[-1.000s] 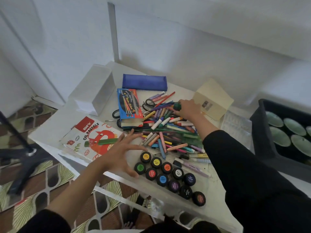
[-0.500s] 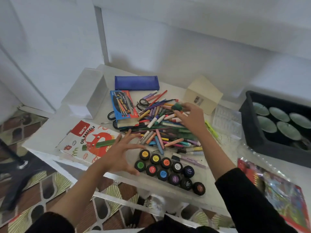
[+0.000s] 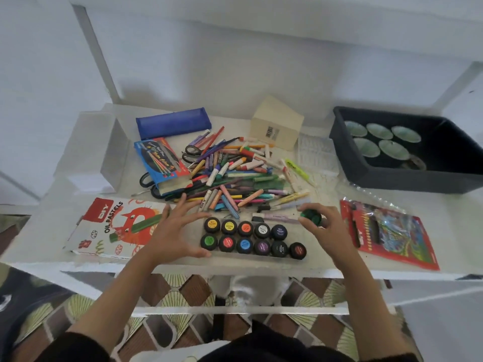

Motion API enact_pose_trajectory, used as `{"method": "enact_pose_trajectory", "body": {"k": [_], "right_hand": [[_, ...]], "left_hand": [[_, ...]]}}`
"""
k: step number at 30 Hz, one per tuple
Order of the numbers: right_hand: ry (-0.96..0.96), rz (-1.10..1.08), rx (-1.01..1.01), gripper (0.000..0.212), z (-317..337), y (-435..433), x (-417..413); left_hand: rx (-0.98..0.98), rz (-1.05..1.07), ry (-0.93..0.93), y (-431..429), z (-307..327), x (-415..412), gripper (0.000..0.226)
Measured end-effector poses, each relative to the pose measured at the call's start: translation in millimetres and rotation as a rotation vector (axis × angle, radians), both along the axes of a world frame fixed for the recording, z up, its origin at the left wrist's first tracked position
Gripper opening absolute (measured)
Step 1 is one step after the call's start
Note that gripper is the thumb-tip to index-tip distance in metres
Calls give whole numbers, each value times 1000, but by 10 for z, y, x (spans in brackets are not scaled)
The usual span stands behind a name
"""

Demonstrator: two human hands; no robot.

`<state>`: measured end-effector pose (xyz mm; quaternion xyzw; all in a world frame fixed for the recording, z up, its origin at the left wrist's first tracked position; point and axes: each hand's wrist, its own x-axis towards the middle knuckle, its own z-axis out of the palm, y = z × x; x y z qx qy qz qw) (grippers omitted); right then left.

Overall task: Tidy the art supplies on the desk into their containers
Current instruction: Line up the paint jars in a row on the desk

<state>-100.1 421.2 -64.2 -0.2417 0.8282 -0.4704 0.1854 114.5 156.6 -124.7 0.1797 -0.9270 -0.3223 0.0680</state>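
Clutter covers the white surface (image 3: 460, 218). The right hand (image 3: 330, 231) is near the front edge, its fingers (image 3: 309, 227) curled round a green-lidded paint pot (image 3: 311, 217), just right of and slightly behind the two rows of paint pots (image 3: 251, 239). Those rows stand side by side, five lids at the back and six at the front, each with a coloured centre.

The left hand (image 3: 175, 231) is at the left end of the rows, its fingers (image 3: 181, 203) spread wide and holding nothing. Its thumb lies just beside the green-centred pot; whether it touches cannot be told.

Behind the pots lies a heap of crayons and markers (image 3: 243, 176), with scissor handles (image 3: 192, 150) poking out at the back. A blue pencil box (image 3: 159, 163) leans on the heap's left side, with a blue pouch (image 3: 173, 122) behind it. An oil pastels box (image 3: 115, 228) lies flat at the left and a red packet (image 3: 392, 233) at the right. A dark bin (image 3: 366, 176) at the back right holds pale dishes.
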Motion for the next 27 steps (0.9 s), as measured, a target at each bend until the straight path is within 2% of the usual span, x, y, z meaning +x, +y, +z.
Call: {"method": "enact_pose_trajectory", "body": {"k": [3, 6, 14, 27], "right_hand": [[135, 10, 99, 25, -31, 37, 35], [158, 7, 123, 34, -29, 19, 86], [256, 25, 212, 33, -73, -87, 174], [282, 36, 328, 32, -55, -64, 169]], "left_hand": [[-24, -10, 23, -9, -27, 2, 92], [-32, -16, 30, -10, -35, 2, 94], [-66, -16, 29, -14, -62, -3, 96], [-76, -12, 15, -25, -75, -7, 101]]}}
